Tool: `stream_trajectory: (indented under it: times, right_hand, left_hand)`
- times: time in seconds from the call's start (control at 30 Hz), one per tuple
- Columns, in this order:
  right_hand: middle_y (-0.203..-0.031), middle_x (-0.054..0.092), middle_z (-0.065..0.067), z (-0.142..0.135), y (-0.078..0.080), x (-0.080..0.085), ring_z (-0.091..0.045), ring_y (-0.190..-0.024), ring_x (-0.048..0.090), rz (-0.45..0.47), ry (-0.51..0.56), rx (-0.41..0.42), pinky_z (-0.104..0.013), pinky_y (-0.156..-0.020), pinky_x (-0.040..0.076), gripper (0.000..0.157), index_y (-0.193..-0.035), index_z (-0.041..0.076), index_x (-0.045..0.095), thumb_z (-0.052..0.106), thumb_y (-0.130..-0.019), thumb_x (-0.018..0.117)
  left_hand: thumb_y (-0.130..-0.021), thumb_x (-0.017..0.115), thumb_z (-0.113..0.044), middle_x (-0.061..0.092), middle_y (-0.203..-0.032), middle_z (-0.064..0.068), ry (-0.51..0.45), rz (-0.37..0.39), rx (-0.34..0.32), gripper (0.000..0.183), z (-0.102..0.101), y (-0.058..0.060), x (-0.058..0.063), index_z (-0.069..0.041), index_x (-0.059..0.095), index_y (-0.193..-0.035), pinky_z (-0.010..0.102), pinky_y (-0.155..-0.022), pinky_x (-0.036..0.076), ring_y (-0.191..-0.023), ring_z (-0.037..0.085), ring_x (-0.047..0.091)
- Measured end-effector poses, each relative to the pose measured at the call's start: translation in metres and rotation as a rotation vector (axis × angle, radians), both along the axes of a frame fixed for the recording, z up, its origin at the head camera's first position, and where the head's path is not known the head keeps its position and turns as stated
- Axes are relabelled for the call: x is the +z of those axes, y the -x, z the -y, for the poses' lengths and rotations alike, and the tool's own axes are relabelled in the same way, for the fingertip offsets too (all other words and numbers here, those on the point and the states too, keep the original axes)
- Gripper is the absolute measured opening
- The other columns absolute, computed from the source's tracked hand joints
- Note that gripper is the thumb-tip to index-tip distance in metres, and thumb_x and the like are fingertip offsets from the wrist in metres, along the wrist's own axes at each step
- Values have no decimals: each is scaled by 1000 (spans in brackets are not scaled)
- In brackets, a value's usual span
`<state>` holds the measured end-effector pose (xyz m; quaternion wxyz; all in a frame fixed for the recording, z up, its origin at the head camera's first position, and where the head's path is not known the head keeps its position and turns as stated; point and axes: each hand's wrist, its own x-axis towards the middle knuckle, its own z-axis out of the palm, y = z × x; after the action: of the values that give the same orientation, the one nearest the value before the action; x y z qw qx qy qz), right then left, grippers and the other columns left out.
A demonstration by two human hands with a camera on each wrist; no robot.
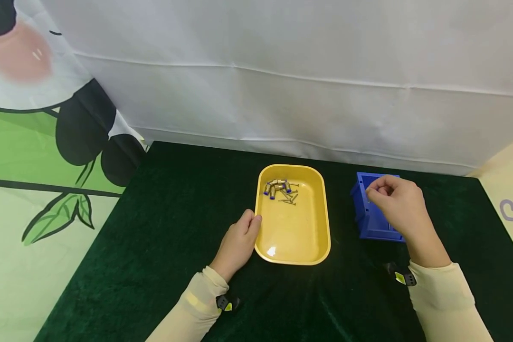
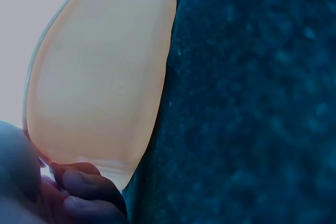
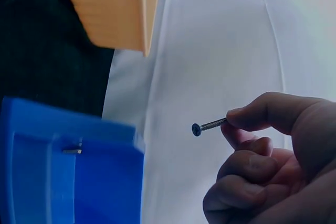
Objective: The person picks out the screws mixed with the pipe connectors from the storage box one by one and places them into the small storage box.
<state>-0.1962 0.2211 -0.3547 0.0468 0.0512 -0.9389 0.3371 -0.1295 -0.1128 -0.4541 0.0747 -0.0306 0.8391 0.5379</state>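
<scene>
My left hand (image 1: 237, 242) grips the left rim of a yellow tray (image 1: 290, 237), thumb on the rim and fingers against the outer wall. Several brass fittings with blue ends (image 1: 272, 191) lie in the tray's far left part, beside several screws (image 1: 289, 201). Over a blue bin (image 1: 378, 233) at the right is my right hand (image 1: 399, 206). Between thumb and index finger it pinches a screw (image 3: 211, 125), head pointing away from the fingertips; the other fingers are curled. Another small screw (image 3: 72, 151) shows inside the bin in the right wrist view.
Dark green cloth (image 1: 188, 199) covers the table. A white curtain (image 1: 282, 109) hangs along its back edge, and a printed cloth (image 1: 38, 156) is at the left. The bin stands a short gap to the right of the tray.
</scene>
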Motion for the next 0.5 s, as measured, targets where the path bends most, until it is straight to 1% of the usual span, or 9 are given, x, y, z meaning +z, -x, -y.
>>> stream_trajectory:
  times: [0.2, 0.33, 0.5]
  right_hand:
    - [-69, 52, -6, -9, 2, -6, -18, -58, 48, 11, -4, -20, -28, -46, 37, 15, -93, 8, 65, 20, -96, 58]
    - [-71, 51, -6, -13, 3, -11, -19, -61, 48, 39, -7, -30, -28, -47, 38, 14, -94, 6, 64, 19, -95, 58]
    - [-70, 51, -5, -18, 2, -19, -18, -60, 49, 70, -13, -28, -28, -47, 38, 13, -93, 6, 64, 17, -94, 57]
  left_hand:
    - [-107, 38, -41, 61, -78, 5, -6, 12, 3, 27, 1, 0, -1, -18, 51, -102, 31, -51, 46, -62, 23, 62]
    - [-107, 37, -41, 61, -78, 5, -3, 10, 3, 27, 2, 0, 0, -18, 51, -102, 32, -51, 46, -61, 23, 62]
    - [-107, 37, -42, 62, -78, 5, -12, 9, -4, 29, 1, 1, -1, -17, 51, -103, 32, -51, 46, -62, 23, 62]
